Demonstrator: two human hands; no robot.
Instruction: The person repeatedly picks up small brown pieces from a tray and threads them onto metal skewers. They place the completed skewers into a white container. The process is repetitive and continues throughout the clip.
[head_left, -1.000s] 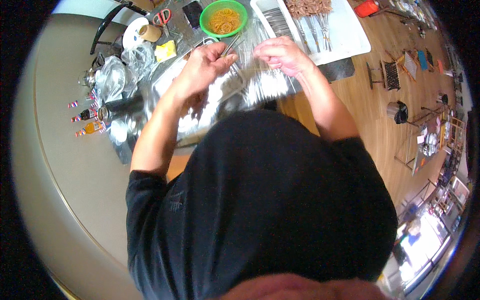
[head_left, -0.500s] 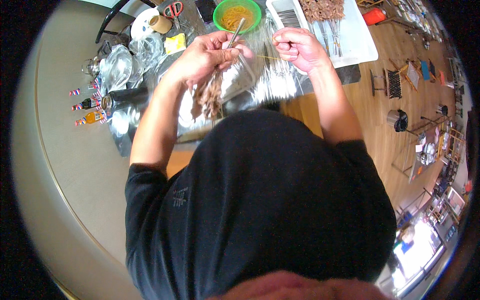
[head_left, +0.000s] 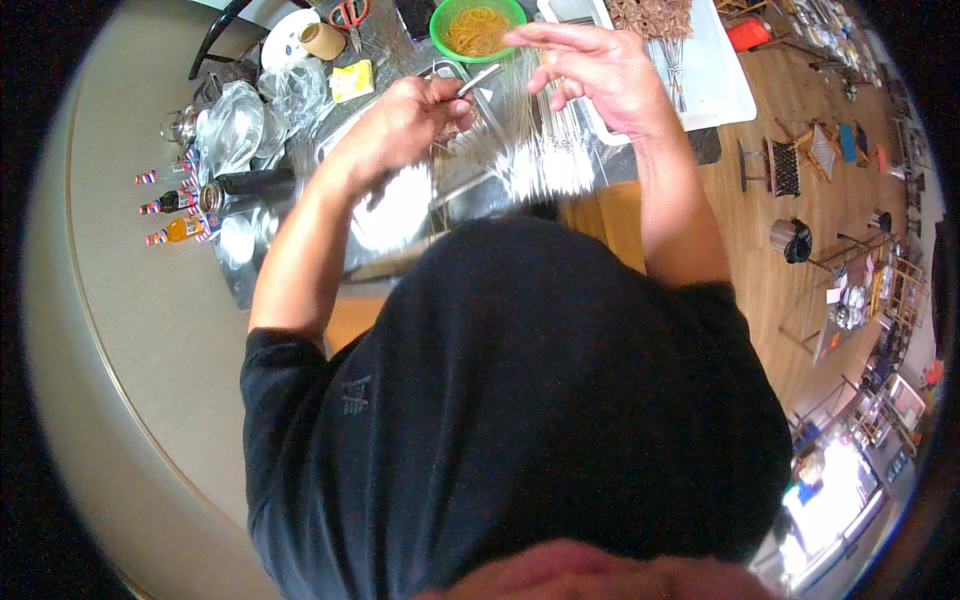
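My left hand (head_left: 405, 125) is closed around a small bundle of metal skewers (head_left: 482, 80), their bare ends sticking out past the thumb. The meat end of that bundle is mostly hidden by the hand and motion blur. Over the table to the right, my right hand (head_left: 605, 85) has its fingers apart and holds nothing that I can see. Just beyond the hands stands a green bowl (head_left: 436, 42) of yellow rubber bands (head_left: 475, 32). Loose metal skewers (head_left: 550, 160) lie fanned out below my right hand.
A white tray (head_left: 728, 85) at the right holds banded bundles of meat skewers (head_left: 655, 18). Red-handled scissors (head_left: 350, 14), a tape-like roll (head_left: 322, 41), a yellow packet (head_left: 352, 82) and clear plastic bags (head_left: 235, 130) sit at the left. Several bottles (head_left: 180, 231) stand by the wall.
My right hand has opened from a pinch, and the rubber band stretched between the hands no longer shows. The skewers in my left hand have tilted to the right.
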